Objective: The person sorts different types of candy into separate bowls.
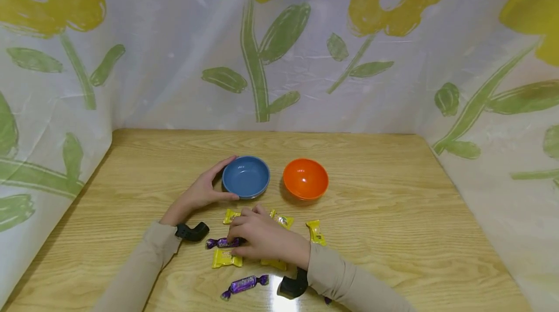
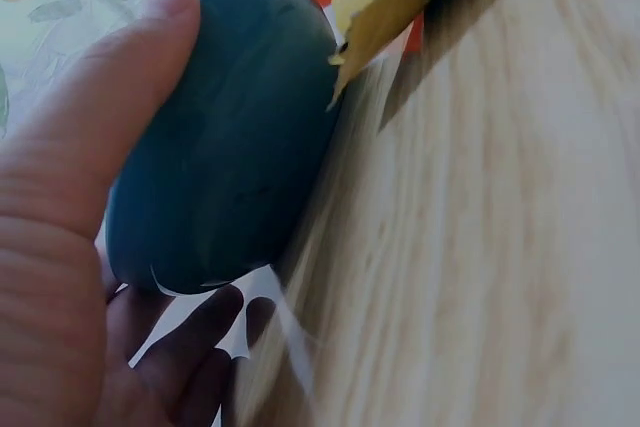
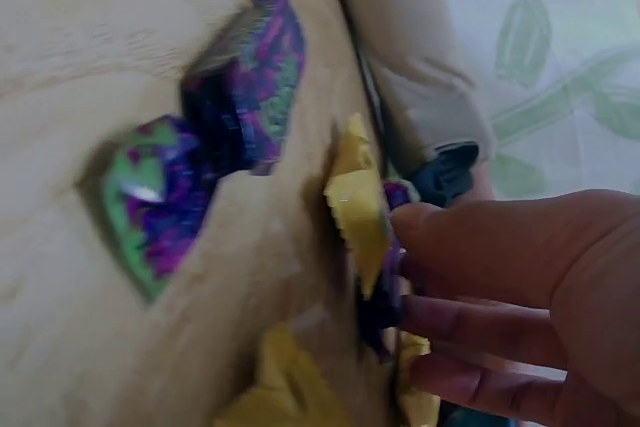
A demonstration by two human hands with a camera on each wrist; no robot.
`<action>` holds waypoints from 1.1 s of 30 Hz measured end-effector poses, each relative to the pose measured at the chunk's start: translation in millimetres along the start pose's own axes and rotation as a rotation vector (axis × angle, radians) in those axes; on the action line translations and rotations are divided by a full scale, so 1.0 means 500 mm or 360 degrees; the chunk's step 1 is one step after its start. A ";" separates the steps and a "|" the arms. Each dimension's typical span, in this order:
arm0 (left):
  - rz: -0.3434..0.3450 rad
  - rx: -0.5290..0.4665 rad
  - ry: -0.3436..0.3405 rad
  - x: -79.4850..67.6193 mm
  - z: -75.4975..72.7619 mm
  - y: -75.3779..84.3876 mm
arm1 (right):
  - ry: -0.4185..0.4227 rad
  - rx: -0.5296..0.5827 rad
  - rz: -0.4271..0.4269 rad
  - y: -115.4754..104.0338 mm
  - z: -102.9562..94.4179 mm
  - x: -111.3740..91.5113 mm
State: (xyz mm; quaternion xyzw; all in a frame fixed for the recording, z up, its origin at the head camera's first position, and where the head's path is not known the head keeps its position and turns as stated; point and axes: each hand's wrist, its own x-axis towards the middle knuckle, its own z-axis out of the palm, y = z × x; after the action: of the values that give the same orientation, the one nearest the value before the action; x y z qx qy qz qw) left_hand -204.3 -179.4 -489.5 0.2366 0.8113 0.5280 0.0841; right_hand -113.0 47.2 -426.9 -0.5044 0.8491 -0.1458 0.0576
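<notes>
My left hand [image 1: 202, 192] holds the blue bowl [image 1: 246, 178] from its left side, thumb near the front and fingers round the back. In the left wrist view the thumb lies along the bowl's outer wall [image 2: 230, 137]. My right hand [image 1: 272, 238] reaches low over the candies, its fingers curled at a purple twist-wrapped candy [image 1: 218, 243]. In the right wrist view thumb and fingertips meet that purple candy [image 3: 378, 312], partly hidden behind a yellow-wrapped candy [image 3: 358, 212]. Another yellow candy [image 1: 227, 258] lies just in front of it. The hand covers part of the group.
An orange bowl [image 1: 305, 179] stands right of the blue one. More yellow candies lie around the right hand, one [image 1: 316, 232] to its right. A second purple candy [image 1: 245, 284] lies nearer the front. A flowered curtain [image 1: 271, 59] encloses the wooden table [image 1: 393, 205].
</notes>
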 end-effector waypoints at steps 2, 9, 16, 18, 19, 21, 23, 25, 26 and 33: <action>-0.0005 0.0014 0.0005 -0.001 0.001 0.000 | 0.0023 -0.0026 -0.0011 -0.001 0.004 0.000; -0.0021 0.0006 0.0000 -0.002 0.002 0.003 | 0.0092 -0.0073 -0.0021 -0.004 0.013 -0.001; -0.0021 0.0005 0.0004 -0.001 0.003 0.001 | 0.0089 -0.0038 -0.0013 0.000 0.017 -0.001; -0.0021 0.0008 0.0004 0.000 0.002 0.000 | 0.0079 -0.0012 -0.0003 0.001 0.017 -0.001; -0.0019 0.0012 0.0003 0.000 0.002 0.000 | 0.0075 -0.0002 0.0002 0.002 0.016 0.000; -0.0017 0.0009 -0.0002 0.000 0.002 0.000 | 0.0068 0.0009 0.0012 0.002 0.016 0.000; -0.0011 0.0008 -0.0006 0.000 0.001 0.002 | 0.0065 0.0011 0.0019 0.002 0.015 0.000; -0.0011 0.0009 -0.0006 0.000 0.001 0.002 | 0.0064 0.0011 0.0027 0.003 0.014 0.000; -0.0010 0.0009 -0.0008 0.000 0.001 0.002 | 0.0063 0.0007 0.0032 0.004 0.013 0.000; -0.0014 0.0001 -0.0001 -0.004 0.002 0.002 | 0.0057 -0.0024 0.0055 0.007 0.012 0.000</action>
State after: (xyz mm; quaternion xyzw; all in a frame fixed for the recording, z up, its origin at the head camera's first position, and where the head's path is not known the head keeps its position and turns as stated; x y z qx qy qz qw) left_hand -202.1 -179.2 -489.3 0.2331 0.8125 0.5273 0.0866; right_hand -114.3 47.6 -433.8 -0.4874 0.8597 -0.1475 0.0409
